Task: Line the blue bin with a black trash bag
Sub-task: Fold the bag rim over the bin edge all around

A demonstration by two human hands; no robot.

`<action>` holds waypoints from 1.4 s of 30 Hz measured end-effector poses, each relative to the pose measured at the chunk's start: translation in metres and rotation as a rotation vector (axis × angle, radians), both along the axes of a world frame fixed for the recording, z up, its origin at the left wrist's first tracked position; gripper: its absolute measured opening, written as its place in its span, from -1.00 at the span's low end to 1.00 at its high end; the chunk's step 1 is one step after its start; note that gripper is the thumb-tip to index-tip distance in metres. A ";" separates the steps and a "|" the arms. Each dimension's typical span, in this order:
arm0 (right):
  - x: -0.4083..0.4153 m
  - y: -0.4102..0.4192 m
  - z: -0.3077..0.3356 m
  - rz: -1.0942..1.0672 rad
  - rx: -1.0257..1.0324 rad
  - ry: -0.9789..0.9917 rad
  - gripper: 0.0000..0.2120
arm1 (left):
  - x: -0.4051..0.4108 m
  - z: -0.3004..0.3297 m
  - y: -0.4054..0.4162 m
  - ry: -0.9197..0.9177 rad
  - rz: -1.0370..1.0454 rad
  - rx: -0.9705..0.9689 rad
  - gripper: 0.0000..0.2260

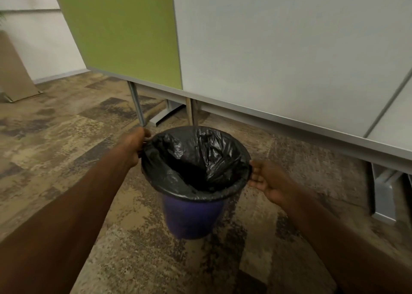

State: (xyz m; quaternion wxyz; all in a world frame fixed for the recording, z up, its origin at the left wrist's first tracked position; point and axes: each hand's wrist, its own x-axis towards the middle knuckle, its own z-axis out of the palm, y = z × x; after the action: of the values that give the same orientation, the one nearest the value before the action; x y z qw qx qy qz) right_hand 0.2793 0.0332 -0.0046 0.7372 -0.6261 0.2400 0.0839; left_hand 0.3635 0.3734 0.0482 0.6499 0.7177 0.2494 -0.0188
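Your left hand [133, 147] grips the bag [196, 157] at the bin's [191, 215] far-left rim; your right hand [267, 180], fingers spread, touches its right edge.

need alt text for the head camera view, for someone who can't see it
A person's two bare hands work a black trash bag over the rim of a blue bin standing on patterned carpet. The left hand grips the bag's edge at the rim; the right hand rests open against the opposite side. Behind stand green and grey partition panels.
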 end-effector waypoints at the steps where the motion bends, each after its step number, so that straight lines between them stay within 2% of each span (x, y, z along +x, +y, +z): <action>1: 0.011 0.008 0.002 -0.018 0.001 -0.019 -0.85 | 0.004 -0.002 0.005 0.001 0.022 -0.010 -0.90; 5: 0.053 0.034 0.006 -0.081 -0.048 -0.084 -0.83 | 0.017 -0.016 0.023 -0.014 0.088 -0.077 -0.91; 9: 0.093 0.047 0.004 -0.166 -0.101 -0.098 -0.87 | 0.025 -0.025 0.030 0.009 0.091 -0.156 -0.67; 12: 0.117 0.054 0.001 -0.104 -0.115 -0.133 -0.84 | 0.032 -0.033 0.033 0.043 0.113 -0.277 -0.65; 15: 0.137 0.063 -0.004 -0.144 -0.080 -0.134 -0.77 | 0.045 -0.045 0.037 0.006 0.093 -0.361 -0.64; 22: 0.164 0.083 -0.024 -0.120 -0.145 -0.102 -0.76 | 0.084 -0.074 0.054 -0.095 0.028 -0.266 -0.70; 24: 0.167 0.088 -0.029 -0.117 -0.150 -0.112 -0.74 | 0.090 -0.077 0.056 -0.104 0.044 -0.263 -0.63; 27: 0.168 0.097 -0.037 -0.119 -0.128 -0.131 -0.71 | 0.089 -0.080 0.059 -0.123 0.124 -0.282 -0.41; 32: 0.159 0.103 -0.048 -0.097 -0.066 -0.167 -0.71 | 0.077 -0.092 0.063 -0.167 0.127 -0.278 -0.36; 34: 0.157 0.103 -0.051 -0.095 -0.064 -0.184 -0.66 | 0.073 -0.095 0.064 -0.195 0.100 -0.273 -0.40; 39: 0.149 0.100 -0.056 -0.071 -0.141 -0.186 -0.63 | 0.064 -0.097 0.064 -0.213 0.009 -0.146 -0.64; 42: 0.143 0.098 -0.058 -0.062 -0.161 -0.180 -0.63 | 0.054 -0.095 0.063 -0.211 -0.059 -0.085 -0.70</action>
State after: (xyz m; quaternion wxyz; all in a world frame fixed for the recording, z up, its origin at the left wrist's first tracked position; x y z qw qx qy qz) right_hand 0.4223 0.1313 -0.0627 0.7053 -0.6806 0.1980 -0.0152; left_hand 0.4178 0.4363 -0.0465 0.7016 0.6945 0.1574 0.0271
